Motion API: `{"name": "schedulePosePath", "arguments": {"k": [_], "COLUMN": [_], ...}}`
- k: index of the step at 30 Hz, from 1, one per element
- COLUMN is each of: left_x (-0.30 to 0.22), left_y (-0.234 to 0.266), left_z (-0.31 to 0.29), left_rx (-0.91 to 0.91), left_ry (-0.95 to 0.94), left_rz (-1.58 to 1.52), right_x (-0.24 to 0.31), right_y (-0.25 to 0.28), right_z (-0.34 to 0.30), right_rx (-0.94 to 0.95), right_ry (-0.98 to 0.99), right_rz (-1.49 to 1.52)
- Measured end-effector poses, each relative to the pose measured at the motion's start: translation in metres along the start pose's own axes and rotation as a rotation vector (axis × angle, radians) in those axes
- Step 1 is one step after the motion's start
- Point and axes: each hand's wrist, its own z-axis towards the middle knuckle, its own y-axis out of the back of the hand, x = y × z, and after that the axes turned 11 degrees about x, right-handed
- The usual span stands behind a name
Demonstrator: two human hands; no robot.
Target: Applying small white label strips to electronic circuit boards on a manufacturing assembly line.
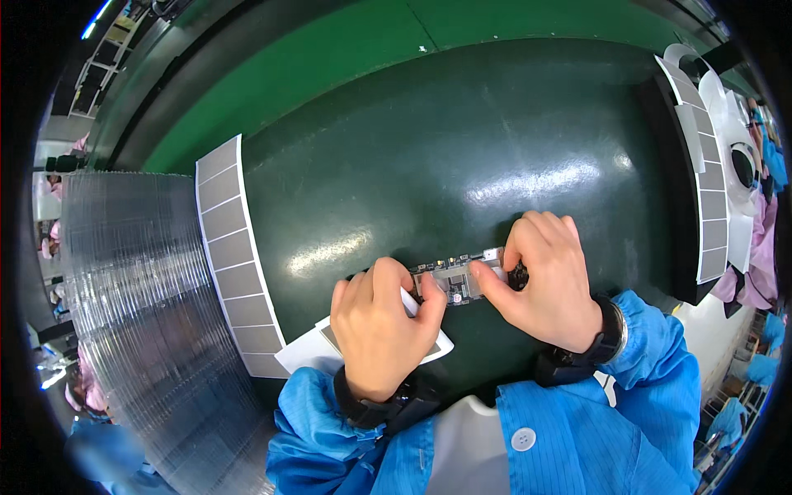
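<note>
A narrow circuit board with metal shields and small parts lies crosswise between my two hands, just above or on the dark green work surface. My left hand is closed at the board's left end, fingers curled, thumb against it. A white piece shows between that thumb and fingers; its kind is hidden. My right hand grips the right end, with the thumb pressed on the board's face and the fingers curled behind. Under my left hand lies a white sheet, partly covered.
A strip of grey labels on white backing lies to the left, beside stacked clear ribbed plastic trays. Another grey label strip stands on a black holder at the right, near a white roll. Dark bands circle both wrists.
</note>
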Motion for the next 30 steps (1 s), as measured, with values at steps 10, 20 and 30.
{"name": "schedulePosePath", "arguments": {"k": [10, 20, 30], "left_x": [0.006, 0.0, 0.007], "left_y": [-0.002, 0.004, 0.003], "left_z": [-0.003, -0.002, -0.004], "left_rx": [-0.028, 0.06, 0.037], "left_ry": [-0.025, 0.036, 0.035], "left_rz": [-0.082, -0.079, -0.163], "right_x": [-0.005, -0.003, -0.015], "right_y": [0.003, 0.005, 0.005], "right_z": [0.0, -0.002, 0.003], "right_rx": [0.011, 0.043, -0.044], "right_ry": [0.033, 0.087, 0.142], "right_rz": [0.073, -0.084, 0.025]}}
